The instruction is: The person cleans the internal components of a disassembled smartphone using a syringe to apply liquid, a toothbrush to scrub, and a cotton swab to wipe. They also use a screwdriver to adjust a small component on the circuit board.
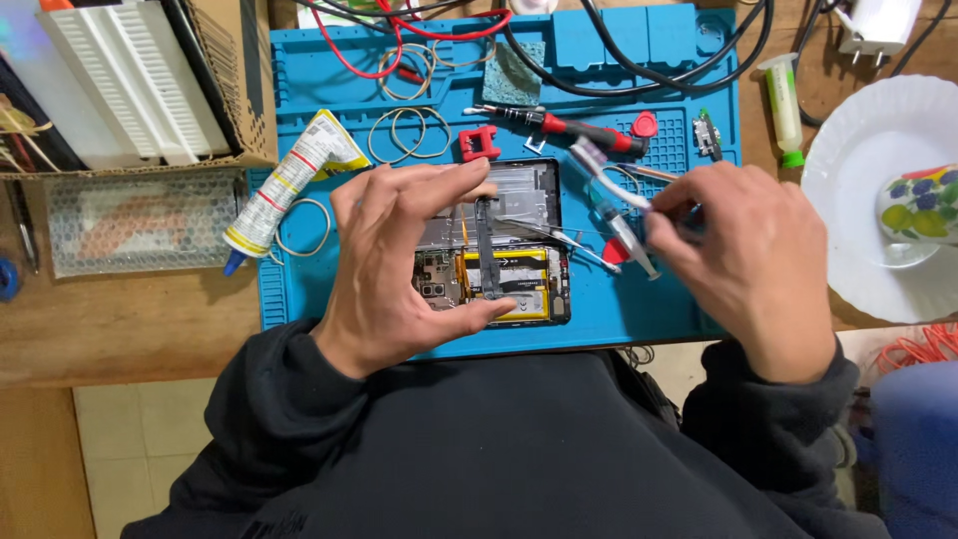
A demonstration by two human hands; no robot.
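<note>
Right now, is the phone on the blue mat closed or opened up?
Opened up. The phone lies with its back cover off: the yellow-edged battery and circuit board are exposed between the left hand's fingers.

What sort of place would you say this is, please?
Probably a home electronics repair bench: an opened phone lies on a blue repair mat, with a screwdriver and a glue tube nearby.
</note>
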